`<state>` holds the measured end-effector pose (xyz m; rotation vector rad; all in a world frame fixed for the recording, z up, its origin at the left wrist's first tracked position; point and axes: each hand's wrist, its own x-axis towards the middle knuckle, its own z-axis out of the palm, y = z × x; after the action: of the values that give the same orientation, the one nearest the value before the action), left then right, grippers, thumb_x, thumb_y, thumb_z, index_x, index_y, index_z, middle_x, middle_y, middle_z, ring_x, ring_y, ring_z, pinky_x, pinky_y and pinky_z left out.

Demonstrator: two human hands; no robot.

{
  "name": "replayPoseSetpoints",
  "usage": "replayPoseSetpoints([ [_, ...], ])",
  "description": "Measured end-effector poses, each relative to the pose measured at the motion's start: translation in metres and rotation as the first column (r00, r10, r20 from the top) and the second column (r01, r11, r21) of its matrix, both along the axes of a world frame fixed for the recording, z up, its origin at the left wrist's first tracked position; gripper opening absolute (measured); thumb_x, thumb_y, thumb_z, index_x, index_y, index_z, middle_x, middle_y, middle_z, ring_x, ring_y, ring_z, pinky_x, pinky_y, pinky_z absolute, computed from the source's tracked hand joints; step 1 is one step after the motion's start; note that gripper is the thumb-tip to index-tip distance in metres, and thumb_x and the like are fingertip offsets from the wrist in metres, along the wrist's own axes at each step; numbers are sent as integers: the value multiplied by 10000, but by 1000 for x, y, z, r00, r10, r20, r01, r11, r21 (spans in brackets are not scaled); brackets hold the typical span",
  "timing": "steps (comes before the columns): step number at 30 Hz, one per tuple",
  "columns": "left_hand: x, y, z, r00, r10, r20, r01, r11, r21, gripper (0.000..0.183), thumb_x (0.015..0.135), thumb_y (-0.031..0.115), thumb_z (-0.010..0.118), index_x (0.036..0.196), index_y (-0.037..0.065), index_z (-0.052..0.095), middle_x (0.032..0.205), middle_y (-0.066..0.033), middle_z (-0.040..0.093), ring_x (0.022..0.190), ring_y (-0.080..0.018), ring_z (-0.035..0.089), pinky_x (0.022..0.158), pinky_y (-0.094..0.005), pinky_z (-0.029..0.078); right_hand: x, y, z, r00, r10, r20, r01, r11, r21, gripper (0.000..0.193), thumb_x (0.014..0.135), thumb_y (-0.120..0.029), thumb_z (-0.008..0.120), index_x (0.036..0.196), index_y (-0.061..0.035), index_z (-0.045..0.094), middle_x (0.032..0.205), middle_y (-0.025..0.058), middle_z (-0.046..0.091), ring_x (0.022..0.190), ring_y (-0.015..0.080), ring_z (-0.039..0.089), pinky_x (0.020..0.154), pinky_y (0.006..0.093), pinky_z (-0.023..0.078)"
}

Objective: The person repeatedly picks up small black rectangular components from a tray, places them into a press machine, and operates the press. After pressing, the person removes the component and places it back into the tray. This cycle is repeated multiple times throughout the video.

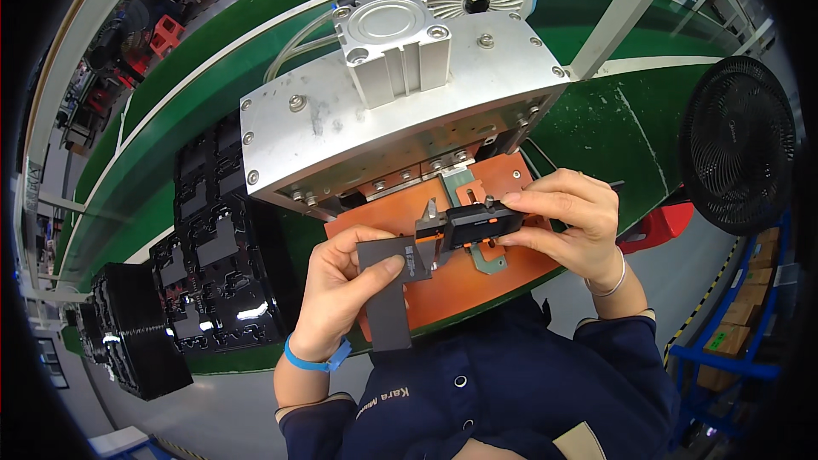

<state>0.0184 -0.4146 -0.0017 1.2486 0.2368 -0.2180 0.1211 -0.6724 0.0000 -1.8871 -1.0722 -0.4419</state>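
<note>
The left grip [342,285] pinches a flat dark gray piece [389,319], thumb on top. The right grip [573,215] bends in and pinches a black caliper [481,227], which is between the two grips, above an orange plate [447,298].

Pale lettering [394,395] stands on the navy cloth jacket [520,383] at six o'clock and round black plastic fan [740,153] at three; the flat dark-grey piece [388,305] bears illegible print [411,257].
</note>
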Motion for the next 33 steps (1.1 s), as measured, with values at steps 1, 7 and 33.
replayPoseSetpoints([
  [1, 1, 0, 0, 1000, -3, 0, 3, 1000, 4, 169, 892, 24, 650, 1049, -23, 610, 818, -78, 686, 632, -123, 665, 577, -251, 551, 0, -1, 0, 1000, 2, -2, -2, 1000, -1, 435, 602, -173, 874, 1015, -99, 759, 776, 34, 664, 634, 160, 614, 538, 260, 470],
  [7, -17, 6, 3, 993, 91, 71, -95, 994, 45, 214, 901, 44, 674, 1095, -24, 615, 865, -60, 694, 695, -107, 658, 621, -234, 538, -5, 1, 6, 993, 60, -99, -64, 997, -35, 442, 607, -141, 874, 1015, -38, 739, 834, 75, 691, 712, 181, 662, 595, 267, 507],
  [33, -141, 110, -41, 888, 324, 326, -299, -131, 945, 357, 900, 190, 632, 1237, 72, 635, 1430, -206, 461, 1389, -422, 337, 1124, -508, 283, 68, -216, -181, 563, -808, -176, 724, 584, -367, 376, 885, -193, 726, 1245, -102, 667, 878, -32, 514, 693, 71, 399, 620, 229, 364],
])
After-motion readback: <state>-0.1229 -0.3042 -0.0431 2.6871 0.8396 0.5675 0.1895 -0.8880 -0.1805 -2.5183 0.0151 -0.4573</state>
